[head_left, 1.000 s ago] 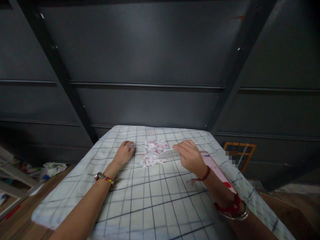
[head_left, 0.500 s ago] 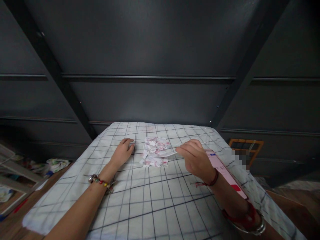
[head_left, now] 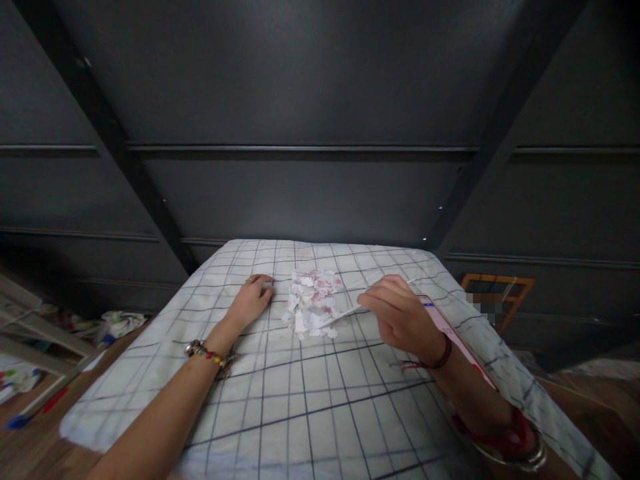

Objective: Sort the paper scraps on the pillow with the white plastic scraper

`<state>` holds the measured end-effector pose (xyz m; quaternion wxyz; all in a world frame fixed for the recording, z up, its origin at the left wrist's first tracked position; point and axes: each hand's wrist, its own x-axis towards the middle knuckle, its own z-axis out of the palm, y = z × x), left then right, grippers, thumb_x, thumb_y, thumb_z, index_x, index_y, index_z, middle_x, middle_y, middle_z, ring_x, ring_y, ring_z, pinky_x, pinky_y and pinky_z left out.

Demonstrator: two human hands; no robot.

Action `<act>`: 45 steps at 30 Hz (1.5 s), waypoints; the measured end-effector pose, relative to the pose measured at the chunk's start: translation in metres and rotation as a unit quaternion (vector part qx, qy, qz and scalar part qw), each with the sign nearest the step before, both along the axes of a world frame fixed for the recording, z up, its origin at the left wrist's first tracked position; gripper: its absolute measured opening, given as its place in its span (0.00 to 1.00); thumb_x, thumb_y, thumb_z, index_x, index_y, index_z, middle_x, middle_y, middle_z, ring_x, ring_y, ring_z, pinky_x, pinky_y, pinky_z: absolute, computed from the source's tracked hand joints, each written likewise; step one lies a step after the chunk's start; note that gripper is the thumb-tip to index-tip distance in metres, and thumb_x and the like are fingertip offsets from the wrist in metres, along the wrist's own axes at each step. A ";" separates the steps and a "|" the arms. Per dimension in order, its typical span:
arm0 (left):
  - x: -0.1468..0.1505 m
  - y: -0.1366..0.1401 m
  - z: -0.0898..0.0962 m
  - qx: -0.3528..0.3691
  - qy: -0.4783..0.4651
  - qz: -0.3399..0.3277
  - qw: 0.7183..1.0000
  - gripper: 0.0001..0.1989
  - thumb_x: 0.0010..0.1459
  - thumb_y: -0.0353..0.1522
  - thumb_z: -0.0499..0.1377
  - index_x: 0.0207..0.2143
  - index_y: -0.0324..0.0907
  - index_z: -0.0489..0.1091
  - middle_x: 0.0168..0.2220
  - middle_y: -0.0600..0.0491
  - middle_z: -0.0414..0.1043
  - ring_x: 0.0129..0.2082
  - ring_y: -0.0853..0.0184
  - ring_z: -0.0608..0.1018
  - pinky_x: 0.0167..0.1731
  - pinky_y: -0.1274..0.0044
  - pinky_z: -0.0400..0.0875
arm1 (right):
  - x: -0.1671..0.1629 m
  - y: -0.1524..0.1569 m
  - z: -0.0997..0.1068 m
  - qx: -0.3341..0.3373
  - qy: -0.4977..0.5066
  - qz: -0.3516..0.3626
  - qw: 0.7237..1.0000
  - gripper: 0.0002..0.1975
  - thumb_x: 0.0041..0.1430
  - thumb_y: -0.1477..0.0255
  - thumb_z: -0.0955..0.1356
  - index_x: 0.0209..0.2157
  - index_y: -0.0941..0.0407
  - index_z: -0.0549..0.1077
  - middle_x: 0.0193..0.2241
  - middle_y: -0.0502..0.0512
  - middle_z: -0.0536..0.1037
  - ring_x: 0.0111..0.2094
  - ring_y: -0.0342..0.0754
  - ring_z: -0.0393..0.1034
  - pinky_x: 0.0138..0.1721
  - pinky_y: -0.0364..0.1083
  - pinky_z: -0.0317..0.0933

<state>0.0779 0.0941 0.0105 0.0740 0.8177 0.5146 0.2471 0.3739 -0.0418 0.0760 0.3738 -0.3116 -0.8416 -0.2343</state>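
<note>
A loose heap of torn paper scraps [head_left: 311, 293], white with pinkish marks, lies on the checked cloth [head_left: 280, 400]. My right hand [head_left: 397, 310] is to the right of the heap, its fingers pinched around a thin white stick [head_left: 349, 312]. The stick slants down to the left, and its tip reaches the scraps at their near right side. Its exact kind is too small to make out. On the left of the heap, my left hand [head_left: 253, 298] rests on the cloth, thumb apart from the fingers, holding nothing.
A phone [head_left: 456, 337] with a lit pinkish screen lies beside my right wrist, partly covered by the forearm. Dark panels [head_left: 300, 200] rise behind the table's far edge. A wooden frame [head_left: 523, 290] stands beyond the right side. Items lie on the floor at the left.
The stick's tip has moved toward me, from the middle of the heap to its near right part. Scraps there look shifted. My left hand stays on the cloth.
</note>
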 end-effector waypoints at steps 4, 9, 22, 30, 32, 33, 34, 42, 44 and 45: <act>0.000 0.001 -0.001 0.001 -0.003 0.001 1.000 0.17 0.57 0.35 0.48 0.44 0.39 0.70 0.48 0.44 0.72 0.49 0.59 0.73 0.54 0.64 0.65 | 0.001 0.005 -0.007 0.030 0.011 -0.048 0.998 0.17 0.47 0.87 0.57 0.34 0.56 0.68 0.25 0.52 0.72 0.30 0.48 0.61 0.35 0.48 0.58; 0.000 0.001 0.000 -0.005 -0.001 0.003 1.000 0.17 0.57 0.35 0.48 0.43 0.39 0.71 0.48 0.44 0.72 0.50 0.58 0.73 0.55 0.64 0.65 | 0.003 0.006 -0.009 0.021 0.010 -0.053 0.998 0.17 0.48 0.87 0.57 0.34 0.56 0.69 0.26 0.53 0.73 0.30 0.48 0.62 0.35 0.47 0.58; -0.002 0.003 -0.002 0.004 0.004 -0.003 1.000 0.17 0.57 0.36 0.48 0.43 0.39 0.71 0.46 0.45 0.73 0.49 0.59 0.73 0.55 0.66 0.64 | 0.000 -0.004 0.001 0.011 -0.018 -0.008 1.000 0.16 0.47 0.86 0.58 0.34 0.55 0.67 0.24 0.50 0.71 0.28 0.46 0.61 0.33 0.47 0.57; -0.001 0.002 -0.002 0.003 0.002 -0.009 1.000 0.17 0.57 0.36 0.48 0.43 0.40 0.71 0.47 0.45 0.73 0.50 0.59 0.72 0.55 0.65 0.64 | -0.006 -0.010 0.008 0.022 -0.048 0.001 0.999 0.16 0.49 0.86 0.57 0.35 0.55 0.67 0.23 0.49 0.70 0.27 0.46 0.58 0.33 0.47 0.56; -0.001 0.002 -0.002 0.005 -0.002 -0.007 1.000 0.17 0.56 0.36 0.48 0.43 0.40 0.71 0.47 0.46 0.73 0.49 0.59 0.72 0.55 0.65 0.65 | -0.008 -0.012 0.010 0.022 -0.068 0.003 0.997 0.16 0.49 0.86 0.57 0.34 0.56 0.68 0.23 0.49 0.69 0.27 0.46 0.58 0.33 0.47 0.56; -0.001 0.002 -0.002 0.006 -0.001 -0.007 1.000 0.17 0.57 0.36 0.48 0.43 0.40 0.71 0.47 0.46 0.73 0.49 0.59 0.72 0.54 0.65 0.65 | -0.008 -0.014 0.011 0.021 -0.075 0.011 0.997 0.16 0.48 0.86 0.57 0.34 0.56 0.68 0.22 0.49 0.69 0.27 0.46 0.58 0.33 0.47 0.56; -0.001 0.001 -0.002 0.007 0.000 -0.007 1.000 0.18 0.57 0.36 0.48 0.44 0.40 0.71 0.47 0.46 0.73 0.49 0.59 0.72 0.54 0.65 0.65 | -0.008 -0.015 0.012 0.022 -0.079 0.020 0.996 0.15 0.48 0.86 0.58 0.34 0.57 0.68 0.22 0.49 0.69 0.27 0.46 0.57 0.33 0.47 0.56; 0.000 0.000 0.000 0.007 0.000 -0.012 1.000 0.17 0.56 0.35 0.48 0.43 0.40 0.71 0.46 0.46 0.73 0.49 0.58 0.73 0.54 0.64 0.66 | -0.007 -0.016 0.015 0.031 -0.084 0.001 0.996 0.16 0.48 0.86 0.57 0.34 0.57 0.69 0.22 0.50 0.69 0.27 0.47 0.58 0.33 0.48 0.57; 0.000 0.000 0.000 0.006 -0.001 -0.014 1.000 0.17 0.56 0.35 0.49 0.43 0.40 0.71 0.46 0.45 0.73 0.49 0.58 0.73 0.54 0.64 0.66 | -0.006 -0.017 0.016 0.022 -0.082 0.013 0.996 0.15 0.48 0.86 0.58 0.33 0.57 0.69 0.22 0.50 0.69 0.27 0.46 0.57 0.32 0.47 0.56; 0.000 0.000 0.000 0.005 0.001 -0.015 1.000 0.17 0.56 0.35 0.48 0.43 0.39 0.71 0.46 0.45 0.73 0.49 0.58 0.73 0.54 0.64 0.65 | -0.005 -0.017 0.017 0.020 -0.078 0.018 0.997 0.15 0.48 0.85 0.58 0.33 0.57 0.69 0.22 0.50 0.69 0.27 0.46 0.57 0.31 0.47 0.56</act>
